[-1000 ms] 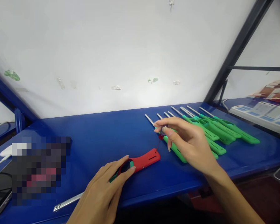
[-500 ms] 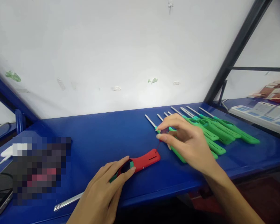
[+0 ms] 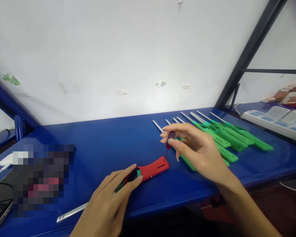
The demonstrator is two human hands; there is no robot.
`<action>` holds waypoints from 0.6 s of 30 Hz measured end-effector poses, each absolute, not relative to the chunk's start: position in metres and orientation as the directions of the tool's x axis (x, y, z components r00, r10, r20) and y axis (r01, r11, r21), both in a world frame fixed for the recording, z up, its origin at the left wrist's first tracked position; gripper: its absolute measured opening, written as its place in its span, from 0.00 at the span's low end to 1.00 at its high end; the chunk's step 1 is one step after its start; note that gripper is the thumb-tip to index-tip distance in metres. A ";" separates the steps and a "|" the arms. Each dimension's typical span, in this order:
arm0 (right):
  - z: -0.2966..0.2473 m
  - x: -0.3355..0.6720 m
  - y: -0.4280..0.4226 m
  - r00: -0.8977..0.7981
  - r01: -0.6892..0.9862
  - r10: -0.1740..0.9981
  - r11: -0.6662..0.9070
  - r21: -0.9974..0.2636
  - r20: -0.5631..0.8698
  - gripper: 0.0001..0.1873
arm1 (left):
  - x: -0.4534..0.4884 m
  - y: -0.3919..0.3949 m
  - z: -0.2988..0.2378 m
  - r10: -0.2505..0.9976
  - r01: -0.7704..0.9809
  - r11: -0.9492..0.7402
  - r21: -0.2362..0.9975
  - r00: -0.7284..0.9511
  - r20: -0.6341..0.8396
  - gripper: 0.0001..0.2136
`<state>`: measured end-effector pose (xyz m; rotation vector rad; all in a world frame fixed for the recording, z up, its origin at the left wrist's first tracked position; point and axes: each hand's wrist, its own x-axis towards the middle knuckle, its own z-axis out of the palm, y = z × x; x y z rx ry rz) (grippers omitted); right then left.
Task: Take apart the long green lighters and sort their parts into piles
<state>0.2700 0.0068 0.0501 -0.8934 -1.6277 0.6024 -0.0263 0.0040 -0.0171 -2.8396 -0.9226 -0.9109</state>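
Note:
A red gas lighter (image 3: 153, 168) lies flat on the blue table, its metal tube pointing to the lower left. My left hand (image 3: 111, 194) is closed around its trigger end, pressing it down. Above the lighter's right end, my right hand (image 3: 194, 148) pinches the dark purple handle of a small screwdriver (image 3: 171, 135) between thumb and fingers. The screwdriver's thin shaft reaches down to a small hole at the end of the red body. Several green gas lighters (image 3: 230, 136) lie side by side behind and right of my right hand, which partly hides some.
A smartphone (image 3: 1, 204) and a white cable plug lie at the left, beside a blurred-out patch. White power strips (image 3: 273, 123) lie on the neighbouring table at the right. A white wall (image 3: 113, 49) stands behind the blue table (image 3: 96, 141).
The fingers of my right hand have loosened and shifted on the screwdriver handle, showing more of it. My left hand and the red lighter stay in place.

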 end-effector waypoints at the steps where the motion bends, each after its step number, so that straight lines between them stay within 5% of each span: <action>1: 0.050 0.270 0.007 -0.085 0.256 0.799 0.594 -0.762 0.595 0.12 | -0.026 0.004 -0.017 0.532 0.543 -0.825 0.155 0.656 0.536 0.21; 5: 0.050 0.270 0.008 -0.026 0.314 0.735 0.650 -0.692 0.678 0.07 | -0.026 0.003 -0.016 0.534 0.543 -0.824 0.159 0.652 0.538 0.21; 10: 0.049 0.271 0.009 -0.011 0.287 0.792 0.588 -0.757 0.611 0.12 | -0.026 0.003 -0.016 0.540 0.548 -0.821 0.160 0.656 0.527 0.21; 14: 0.049 0.270 0.009 0.017 0.352 0.727 0.638 -0.685 0.686 0.03 | -0.026 0.004 -0.017 0.528 0.540 -0.827 0.156 0.650 0.546 0.21; 18: 0.048 0.269 0.009 0.029 0.322 0.761 0.607 -0.726 0.648 0.11 | -0.025 0.004 -0.016 0.531 0.541 -0.825 0.165 0.641 0.555 0.21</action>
